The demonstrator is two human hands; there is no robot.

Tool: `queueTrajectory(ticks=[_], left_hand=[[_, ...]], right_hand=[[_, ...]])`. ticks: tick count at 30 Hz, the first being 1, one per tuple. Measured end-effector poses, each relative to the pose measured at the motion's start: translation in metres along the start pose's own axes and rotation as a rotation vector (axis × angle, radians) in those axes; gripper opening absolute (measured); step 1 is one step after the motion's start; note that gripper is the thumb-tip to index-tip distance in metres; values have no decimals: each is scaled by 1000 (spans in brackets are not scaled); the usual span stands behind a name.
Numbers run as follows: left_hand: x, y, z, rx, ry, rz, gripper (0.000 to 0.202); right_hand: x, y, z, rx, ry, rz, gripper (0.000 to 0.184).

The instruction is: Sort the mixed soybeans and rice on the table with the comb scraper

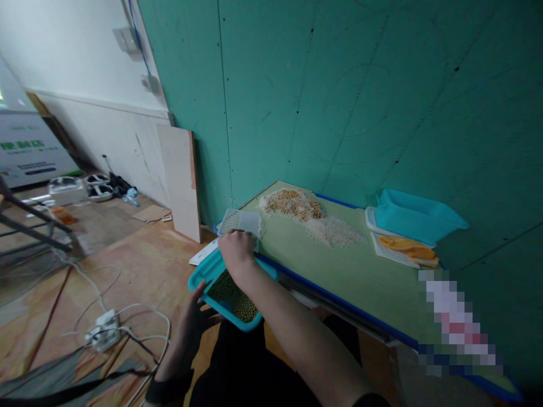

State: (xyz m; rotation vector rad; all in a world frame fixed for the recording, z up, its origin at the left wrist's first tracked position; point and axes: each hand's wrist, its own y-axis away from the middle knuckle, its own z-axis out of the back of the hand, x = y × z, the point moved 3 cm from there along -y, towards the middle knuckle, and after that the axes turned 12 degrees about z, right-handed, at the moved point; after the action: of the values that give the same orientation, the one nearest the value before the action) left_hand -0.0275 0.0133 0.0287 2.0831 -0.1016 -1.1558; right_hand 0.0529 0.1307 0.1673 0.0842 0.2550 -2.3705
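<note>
A turquoise plastic bin [248, 325] with small greenish beans [232, 294] in it is held at the table's front left edge. My left hand [199, 314] grips its left side, thumb at the rim and fingers under it. Over the bin's far end, my right hand [236, 249] is closed around what looks like the handle of a pale slotted scoop [241, 221]; the handle itself is hidden. The scoop's head is at the left end of the green tabletop [297, 257]. Beside it lie a heap of yellowish beans [292, 203] and a spread of white grains [335, 230].
Another turquoise bin [418, 215] sits at the table's back right, above an orange cloth [409, 250] on a white tray [394, 257]. A green wall [339, 102] stands behind. On the left floor are a power strip [104, 330] with loose cables and a leaning board [180, 181].
</note>
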Motion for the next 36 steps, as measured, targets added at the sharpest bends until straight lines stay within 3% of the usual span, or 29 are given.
queueTrajectory(ticks=[7, 16, 22, 30, 36], left_hand=[[2, -6, 2, 17, -5, 20, 43], [3, -5, 3, 22, -9, 0, 42], [2, -4, 1, 22, -17, 14, 37], [3, 5, -10, 30, -45, 62, 31], [8, 8, -19, -1, -62, 112, 37]], right_hand=[[-27, 24, 10, -10, -31, -50, 30], [-62, 67, 3, -63, 54, -119, 25], [-93, 106, 10, 6, 96, -150, 24], [-144, 159, 8, 101, 127, -228, 30], [-176, 186, 2, 48, 132, -252, 36]])
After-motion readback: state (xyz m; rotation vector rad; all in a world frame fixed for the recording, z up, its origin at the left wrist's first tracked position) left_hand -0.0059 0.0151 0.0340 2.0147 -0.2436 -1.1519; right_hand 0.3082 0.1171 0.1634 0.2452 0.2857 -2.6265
